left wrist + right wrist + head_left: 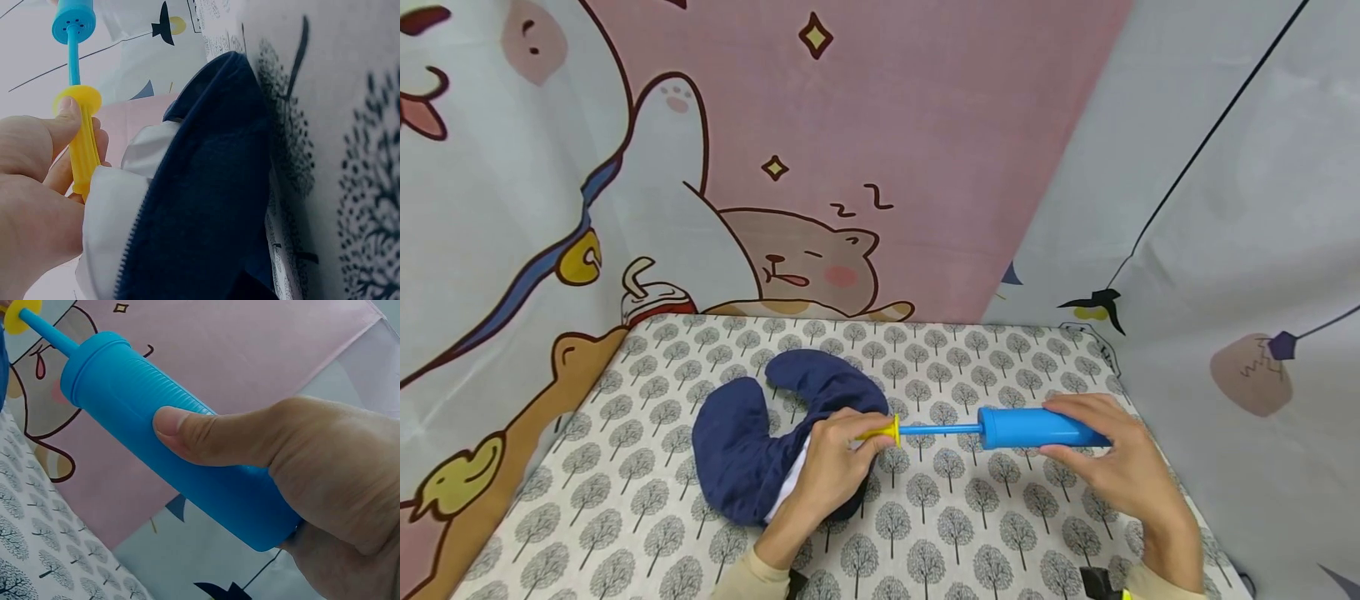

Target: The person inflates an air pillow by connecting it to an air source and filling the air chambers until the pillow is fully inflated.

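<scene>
A blue hand pump (1022, 427) lies level across the front of the head view, its thin rod (940, 429) drawn out of the barrel. My right hand (1116, 458) grips the barrel near its far end, thumb along the side. At the rod's other end my left hand (831, 467) pinches a ribbed yellow end piece (85, 140) with a round flange. Beneath and beside that hand sits a navy U-shaped neck pillow (733, 450). White material (115, 209) shows at the pillow's zipped edge, and the yellow piece's lower end overlaps it in the left wrist view.
The table is covered with a tree-print cloth (955, 533). Behind it hangs a pink and white curtain (970, 150) with cartoon animals, and a pale sheet (1247, 250) closes off the right side.
</scene>
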Tool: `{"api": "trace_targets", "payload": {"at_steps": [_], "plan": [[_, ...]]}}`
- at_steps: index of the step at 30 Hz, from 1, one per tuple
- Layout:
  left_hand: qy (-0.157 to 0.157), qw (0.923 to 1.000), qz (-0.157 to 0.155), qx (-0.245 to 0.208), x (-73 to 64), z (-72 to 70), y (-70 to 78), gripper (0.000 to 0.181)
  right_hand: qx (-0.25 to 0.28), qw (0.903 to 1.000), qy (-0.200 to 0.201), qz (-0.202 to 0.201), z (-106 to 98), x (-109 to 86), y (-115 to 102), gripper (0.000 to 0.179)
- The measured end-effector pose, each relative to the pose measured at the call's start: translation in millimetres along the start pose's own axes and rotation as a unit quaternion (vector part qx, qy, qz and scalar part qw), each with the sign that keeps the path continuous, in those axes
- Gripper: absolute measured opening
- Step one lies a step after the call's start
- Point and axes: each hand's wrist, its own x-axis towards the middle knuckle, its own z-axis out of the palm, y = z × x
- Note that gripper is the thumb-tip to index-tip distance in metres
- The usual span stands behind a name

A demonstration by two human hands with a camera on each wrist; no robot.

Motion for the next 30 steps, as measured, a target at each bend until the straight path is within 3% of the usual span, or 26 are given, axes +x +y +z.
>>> {"api": "trace_targets", "payload": {"at_steps": [9,16,21,30], "plan": [[0.003,1.0,-0.003,0.004,0.5,-3.0,-1.3,0.031,0.007,1.0,0.002,-0.005,1.9,0.9,-2.0,0.072],[0.005,1.0,-0.002,0.001,0.2,-3.6,-1.9,0.031,0.023,0.9997,-0.006,0.008,21.4,7.8,-19.4,0.063],[0.009,0.9999,0.001,0.005,0.3,-1.8,-1.3,0.03,0.032,0.9993,-0.007,-0.017,37.6,14.0,-27.5,0.063],[0.008,0.9999,-0.005,0.006,-2.1,2.8,0.4,0.03,-0.012,0.999,-0.023,-0.037,63.1,18.0,-41.6,0.059]]}}
